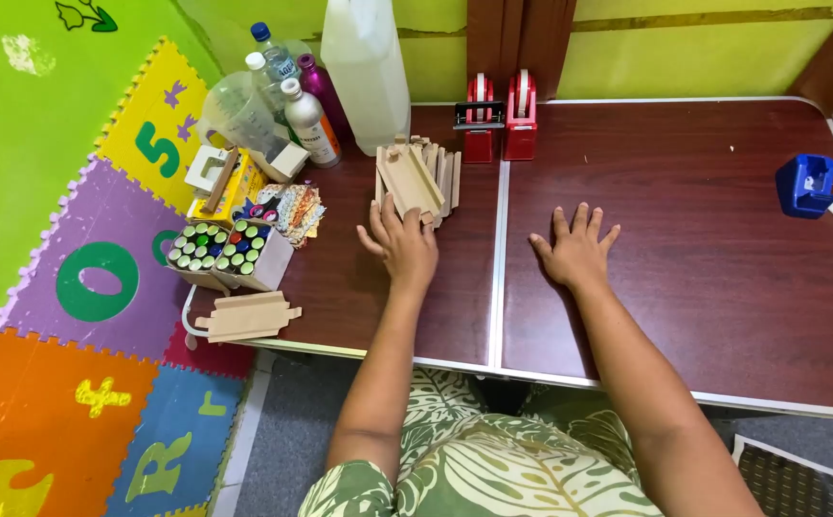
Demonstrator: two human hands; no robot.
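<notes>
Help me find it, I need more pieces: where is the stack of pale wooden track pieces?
In the head view, the stack of pale wooden track pieces stands at the table's far edge, left of centre, just beyond the left hand, whose fingers touch it, before the big translucent jug.

The left hand (400,244) lies on the dark brown tabletop (704,249), and its fingers (385,209) touch a stack of wooden track pieces (415,180). The right hand (575,251) rests flat on the tabletop with spread fingers, well apart from the stack. Left of the left hand stands a box of small paint bottles (228,251). Near the tabletop edge lies one more wooden track piece (244,317). Behind the stack stand two red tape dispensers (498,120).
</notes>
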